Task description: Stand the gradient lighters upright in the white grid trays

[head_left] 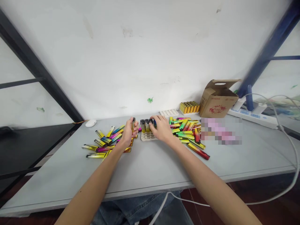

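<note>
My left hand (pixel 128 132) is closed around a lighter (pixel 133 121) held upright, its dark top showing above the fingers. Just right of it stands a pale tray with holes (pixel 148 137), whose back part carries several upright lighters (pixel 147 126) with black tops. At the tray's right side, my right hand (pixel 162 128) has its thumb and fingers closed on a lighter with a blue tint (pixel 154 123), mostly hidden by the hand. Loose shiny lighters (pixel 103 142) in yellow, blue and magenta lie left of my left hand. More, green, yellow and red (pixel 191 132), lie beyond my right wrist.
Behind the right pile are another holed tray (pixel 169 112) and a tray of yellow-gold lighters (pixel 189 107). An open cardboard box (pixel 217 101) and a white power strip (pixel 254 117) stand right. A white mouse (pixel 91 123) lies back left. A white cable (pixel 292 150) loops across the right.
</note>
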`<act>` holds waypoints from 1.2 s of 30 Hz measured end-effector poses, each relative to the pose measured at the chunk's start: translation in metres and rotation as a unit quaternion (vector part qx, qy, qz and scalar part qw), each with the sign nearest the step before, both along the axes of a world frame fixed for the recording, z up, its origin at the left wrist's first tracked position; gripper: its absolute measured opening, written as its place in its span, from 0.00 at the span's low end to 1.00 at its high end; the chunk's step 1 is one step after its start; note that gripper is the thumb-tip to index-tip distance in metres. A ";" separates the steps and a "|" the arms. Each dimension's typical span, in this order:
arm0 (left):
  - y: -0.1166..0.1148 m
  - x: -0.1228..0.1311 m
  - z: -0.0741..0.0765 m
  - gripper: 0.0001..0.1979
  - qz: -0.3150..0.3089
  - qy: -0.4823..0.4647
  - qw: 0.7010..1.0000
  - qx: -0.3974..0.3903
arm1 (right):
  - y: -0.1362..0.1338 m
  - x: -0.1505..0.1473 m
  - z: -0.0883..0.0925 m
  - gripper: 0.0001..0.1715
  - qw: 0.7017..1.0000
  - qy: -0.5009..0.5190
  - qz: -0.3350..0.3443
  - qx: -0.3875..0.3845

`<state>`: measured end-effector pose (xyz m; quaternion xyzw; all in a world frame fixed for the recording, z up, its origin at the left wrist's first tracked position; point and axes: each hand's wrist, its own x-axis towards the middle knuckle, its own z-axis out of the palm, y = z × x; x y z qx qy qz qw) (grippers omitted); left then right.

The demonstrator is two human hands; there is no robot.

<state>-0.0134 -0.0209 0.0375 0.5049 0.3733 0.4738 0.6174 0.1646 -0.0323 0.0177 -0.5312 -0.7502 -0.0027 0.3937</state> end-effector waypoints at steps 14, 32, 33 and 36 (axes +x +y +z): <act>-0.003 0.009 -0.004 0.16 0.035 0.035 0.999 -0.007 | -0.003 -0.001 0.003 0.21 1.000 0.021 0.006 -0.005; -0.005 0.006 0.002 0.17 0.013 -0.022 0.999 -0.028 | -0.003 -0.001 0.003 0.22 1.000 0.022 0.013 -0.006; -0.006 0.006 0.002 0.17 0.012 -0.025 0.999 -0.027 | -0.003 -0.001 0.003 0.21 1.000 0.021 0.006 -0.002; -0.008 0.006 0.005 0.18 0.011 -0.042 0.999 -0.006 | -0.003 -0.002 0.003 0.20 0.999 0.030 -0.029 0.028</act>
